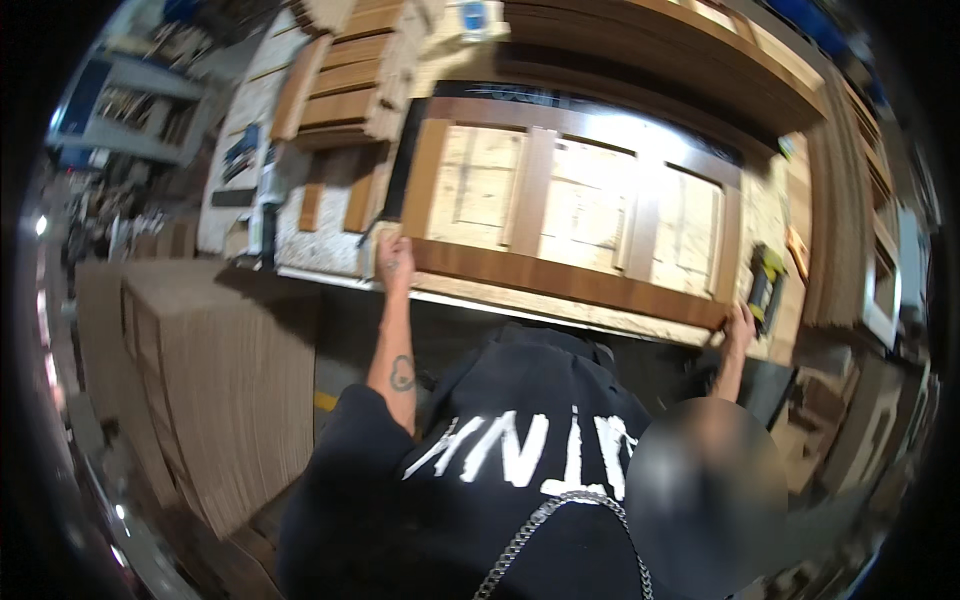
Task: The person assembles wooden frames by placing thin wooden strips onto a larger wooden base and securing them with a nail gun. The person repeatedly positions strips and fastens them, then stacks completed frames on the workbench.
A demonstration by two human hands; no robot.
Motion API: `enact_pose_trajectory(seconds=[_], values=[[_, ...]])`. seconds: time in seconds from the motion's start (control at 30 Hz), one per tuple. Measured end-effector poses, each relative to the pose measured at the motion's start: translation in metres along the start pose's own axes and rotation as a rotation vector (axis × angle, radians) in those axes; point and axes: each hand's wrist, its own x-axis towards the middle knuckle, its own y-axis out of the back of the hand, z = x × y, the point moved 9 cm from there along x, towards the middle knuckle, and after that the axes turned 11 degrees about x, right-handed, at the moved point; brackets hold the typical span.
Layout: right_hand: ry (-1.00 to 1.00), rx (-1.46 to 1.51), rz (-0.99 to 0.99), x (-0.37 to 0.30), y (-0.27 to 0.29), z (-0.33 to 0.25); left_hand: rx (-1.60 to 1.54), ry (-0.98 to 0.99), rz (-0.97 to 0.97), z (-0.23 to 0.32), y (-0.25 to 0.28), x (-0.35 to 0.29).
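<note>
A brown wooden frame (pixel 560 282) with three openings lies flat on the light, scuffed workbench top (pixel 585 215). Dark strips border its left and far sides. My left hand (pixel 393 258) is closed at the frame's near left corner, the thumb on top and the other fingers partly hidden. At the near right corner, my right hand (pixel 738 328) curls around the frame's end. Just right of that hand lies a yellow-green and black hand tool (pixel 766 285), whose exact kind I cannot make out.
Stacked wooden pieces (pixel 345 85) stand at the bench's far left, and a long brown wooden panel (pixel 660 55) runs along its back. A tall stack of brown boards (pixel 225 380) rises from the floor on my left. More upright panels (pixel 840 200) stand close on the right.
</note>
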Motion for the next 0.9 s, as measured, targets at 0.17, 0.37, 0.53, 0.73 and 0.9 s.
enact_pose_trajectory(seconds=[0.17, 0.37, 0.53, 0.73, 0.9], values=[[0.045, 0.028, -0.011, 0.008, 0.017, 0.007, 0.256, -0.051, 0.211, 0.063, 0.004, -0.025], [-0.018, 0.028, -0.163, -0.039, -0.011, -0.052, 0.089, -0.555, 0.12, 0.301, -0.085, -0.141], [0.043, 0.043, -0.373, -0.048, -0.015, -0.043, 0.013, -1.023, -0.367, 0.445, -0.228, -0.305], [0.006, 0.036, -0.495, -0.059, -0.028, -0.047, 0.411, -1.056, -0.365, 0.467, -0.331, -0.405], [0.012, -0.007, -0.522, -0.055, -0.02, -0.058, 0.595, -0.991, -0.391, 0.474, -0.351, -0.417]])
